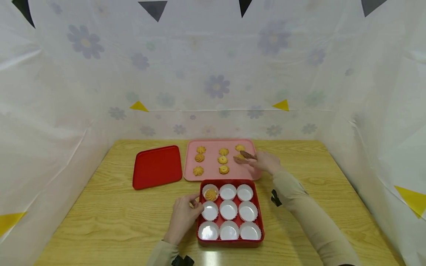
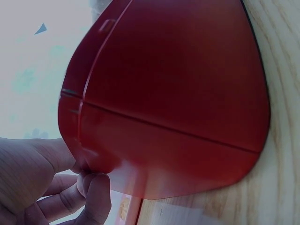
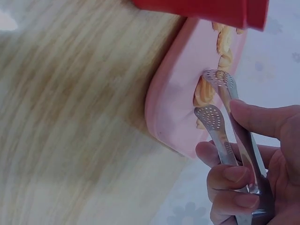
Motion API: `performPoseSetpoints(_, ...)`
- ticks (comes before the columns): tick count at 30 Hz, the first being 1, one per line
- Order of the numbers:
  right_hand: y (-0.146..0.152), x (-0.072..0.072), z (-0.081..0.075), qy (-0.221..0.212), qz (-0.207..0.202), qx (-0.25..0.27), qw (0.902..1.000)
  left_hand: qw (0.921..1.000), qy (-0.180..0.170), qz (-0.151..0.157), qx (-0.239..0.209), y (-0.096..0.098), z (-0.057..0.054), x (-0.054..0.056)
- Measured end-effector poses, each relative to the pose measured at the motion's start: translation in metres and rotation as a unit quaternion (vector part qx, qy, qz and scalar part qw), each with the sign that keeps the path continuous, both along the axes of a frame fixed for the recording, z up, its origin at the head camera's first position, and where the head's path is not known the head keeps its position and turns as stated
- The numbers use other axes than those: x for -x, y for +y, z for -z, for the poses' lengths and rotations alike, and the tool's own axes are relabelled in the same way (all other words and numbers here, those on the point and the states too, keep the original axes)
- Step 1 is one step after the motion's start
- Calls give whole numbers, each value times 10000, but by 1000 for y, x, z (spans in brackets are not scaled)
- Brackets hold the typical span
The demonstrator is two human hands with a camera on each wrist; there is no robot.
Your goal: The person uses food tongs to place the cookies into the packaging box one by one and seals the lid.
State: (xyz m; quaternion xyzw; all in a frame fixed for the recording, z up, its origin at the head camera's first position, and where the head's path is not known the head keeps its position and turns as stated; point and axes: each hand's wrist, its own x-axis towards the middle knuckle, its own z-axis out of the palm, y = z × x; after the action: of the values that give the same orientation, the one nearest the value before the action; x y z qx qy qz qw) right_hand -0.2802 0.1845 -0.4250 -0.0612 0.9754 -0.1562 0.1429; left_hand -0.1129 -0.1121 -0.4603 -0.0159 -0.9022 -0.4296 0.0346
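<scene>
My left hand (image 1: 184,217) pinches the left rim of a red box (image 1: 229,243) between thumb and fingers, as the left wrist view shows. White fluted paper cups (image 1: 228,210) fill the box in rows, and a swirled cookie (image 1: 210,195) sits in the far-left one. Over the right end of a pink tray (image 1: 210,163), my right hand (image 1: 267,162) holds metal tongs (image 3: 212,117) with perforated tips. In the right wrist view, those tips stand on either side of a cookie (image 3: 204,91) on the tray; whether both touch it, I cannot tell.
Several other cookies (image 1: 224,169) lie in columns on the pink tray, just beyond the box. A flat red lid (image 1: 157,167) lies left of the tray. Everything stands on a wooden table (image 1: 133,221) with white floral sheeting (image 1: 216,66) around its back and sides.
</scene>
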Motion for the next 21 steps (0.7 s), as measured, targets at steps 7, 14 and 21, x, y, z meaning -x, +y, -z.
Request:
performPoseSetpoints(7, -4, 3, -8, -61, -60, -226, 9997, 10000, -46, 16, -15, 1, 0, 0)
performPoseSetpoints(14, -2, 2, -10, 1, -41, -229, 9997, 10000, 9, -1, -13, 1, 1, 0)
performPoseSetpoints(21, 3, -4, -13, 222, -192, -74, 9995, 10000, 73, -38, -13, 1, 1, 0)
